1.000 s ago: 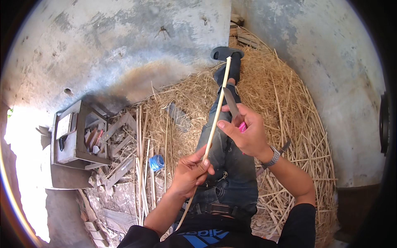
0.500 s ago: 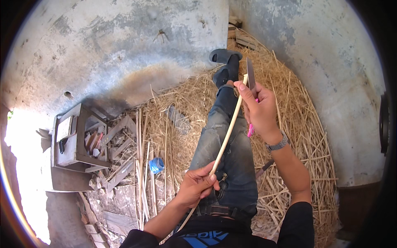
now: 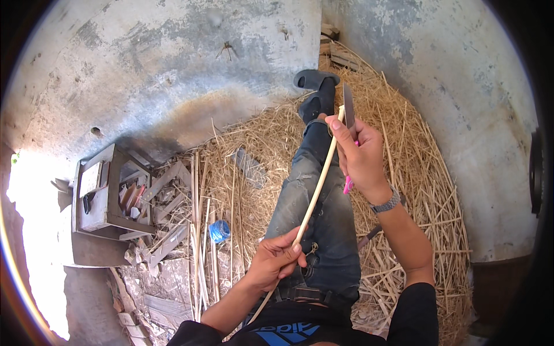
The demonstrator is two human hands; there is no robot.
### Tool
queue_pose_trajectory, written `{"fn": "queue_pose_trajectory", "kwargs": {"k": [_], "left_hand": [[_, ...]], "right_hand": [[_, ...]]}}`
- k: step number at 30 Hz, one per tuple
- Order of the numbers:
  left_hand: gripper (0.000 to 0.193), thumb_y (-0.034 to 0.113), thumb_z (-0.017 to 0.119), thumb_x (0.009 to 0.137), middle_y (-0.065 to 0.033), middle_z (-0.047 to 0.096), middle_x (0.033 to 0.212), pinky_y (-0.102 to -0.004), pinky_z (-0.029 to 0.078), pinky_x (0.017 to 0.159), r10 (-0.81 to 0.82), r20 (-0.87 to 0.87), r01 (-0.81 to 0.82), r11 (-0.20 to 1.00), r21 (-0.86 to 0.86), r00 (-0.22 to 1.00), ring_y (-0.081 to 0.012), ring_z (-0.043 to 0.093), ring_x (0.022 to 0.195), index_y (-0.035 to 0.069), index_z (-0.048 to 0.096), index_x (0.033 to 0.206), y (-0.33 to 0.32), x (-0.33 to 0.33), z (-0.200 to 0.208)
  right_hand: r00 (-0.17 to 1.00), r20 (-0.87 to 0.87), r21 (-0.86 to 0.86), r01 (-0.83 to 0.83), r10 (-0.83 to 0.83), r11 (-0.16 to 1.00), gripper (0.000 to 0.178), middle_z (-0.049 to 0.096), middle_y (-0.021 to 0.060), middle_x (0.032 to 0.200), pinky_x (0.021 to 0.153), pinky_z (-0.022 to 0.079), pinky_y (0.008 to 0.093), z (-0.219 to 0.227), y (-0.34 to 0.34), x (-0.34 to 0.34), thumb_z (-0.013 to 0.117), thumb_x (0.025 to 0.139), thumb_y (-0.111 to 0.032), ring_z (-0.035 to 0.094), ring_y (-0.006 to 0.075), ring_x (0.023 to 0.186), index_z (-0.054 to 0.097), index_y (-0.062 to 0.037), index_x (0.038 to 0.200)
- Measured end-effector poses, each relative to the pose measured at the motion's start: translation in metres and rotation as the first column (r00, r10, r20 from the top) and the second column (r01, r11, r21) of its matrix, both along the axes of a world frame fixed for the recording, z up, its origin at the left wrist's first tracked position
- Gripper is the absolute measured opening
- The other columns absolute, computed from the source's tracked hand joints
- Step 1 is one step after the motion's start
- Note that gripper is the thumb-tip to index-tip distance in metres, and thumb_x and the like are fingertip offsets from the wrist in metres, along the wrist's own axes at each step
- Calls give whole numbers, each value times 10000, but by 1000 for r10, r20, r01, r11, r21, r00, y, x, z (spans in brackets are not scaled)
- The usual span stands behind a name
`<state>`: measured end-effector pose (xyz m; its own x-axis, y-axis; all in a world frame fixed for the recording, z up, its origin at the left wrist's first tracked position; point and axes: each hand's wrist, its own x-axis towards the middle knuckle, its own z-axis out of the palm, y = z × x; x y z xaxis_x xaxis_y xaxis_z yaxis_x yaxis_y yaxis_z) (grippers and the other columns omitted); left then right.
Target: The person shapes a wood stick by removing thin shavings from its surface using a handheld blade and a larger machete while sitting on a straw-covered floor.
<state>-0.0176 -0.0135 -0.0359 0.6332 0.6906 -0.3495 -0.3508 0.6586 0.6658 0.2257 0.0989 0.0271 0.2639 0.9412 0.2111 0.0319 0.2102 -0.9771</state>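
A long, pale, slightly bent cane strip [image 3: 318, 187] runs from my waist up over my jeans, at a slant. Near its lower part my left hand [image 3: 278, 258] is closed round it, thumb on top. My right hand [image 3: 359, 150] grips a knife [image 3: 348, 106] with a pink handle, most of the handle hidden by the fingers. The blade points away from me and lies alongside the strip's far end. My right thumb is at the strip close to the blade; whether it presses on it I cannot tell.
Pale shavings and cut strips [image 3: 424, 254] cover the floor around my legs. To the left lie a blue roll [image 3: 219, 231], several long strips [image 3: 199, 254] and an old wooden cabinet [image 3: 109, 193] with broken boards beside it. Worn grey walls [image 3: 173, 69] rise ahead and right.
Almost nothing differs. My right hand and the knife have shifted very slightly, and the strip stays in place in my left hand.
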Motion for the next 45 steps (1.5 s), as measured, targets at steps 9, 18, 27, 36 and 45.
{"fn": "queue_pose_trajectory", "kwargs": {"k": [9,18,27,36,45], "left_hand": [[445,183,499,1068,-131,690,797,-191,329,438,-2,-9,2,1000,-27,1000,-70,437,434,19,470,1481,3,-1,2],[464,199,476,1078,-117,682,790,-189,325,441,-16,18,16,1000,-7,1000,-73,440,435,7,432,1498,5,0,1],[427,155,495,1069,-108,685,799,-185,303,437,32,26,-33,999,40,999,-54,396,437,29,479,1476,4,2,1],[401,169,485,1074,-93,665,767,-190,294,430,104,-33,-103,994,27,994,-52,367,428,34,507,1452,9,-5,8],[521,182,696,966,60,483,623,-194,211,403,219,-45,-207,960,190,975,-13,326,433,-18,523,1415,54,-6,32]], "right_hand": [[989,-134,-23,-71,67,997,322,433,-88,536,369,241,220,7,-6,-8,641,1018,-311,356,-6,402,699,5,1038],[975,-193,-15,-115,110,993,318,421,-89,532,363,259,209,4,-5,-6,622,1029,-296,350,-1,390,677,8,1099],[988,-104,44,-113,117,993,446,425,-30,583,366,305,199,4,-27,-8,419,1100,-342,355,23,401,649,36,1161],[995,-46,53,-82,84,995,388,451,-47,545,388,285,198,2,-40,-16,456,1092,-297,381,8,424,689,11,1063],[934,237,-9,-273,267,962,312,500,-30,565,442,327,215,-5,-64,-30,518,1064,-224,431,27,473,700,13,975]]}}
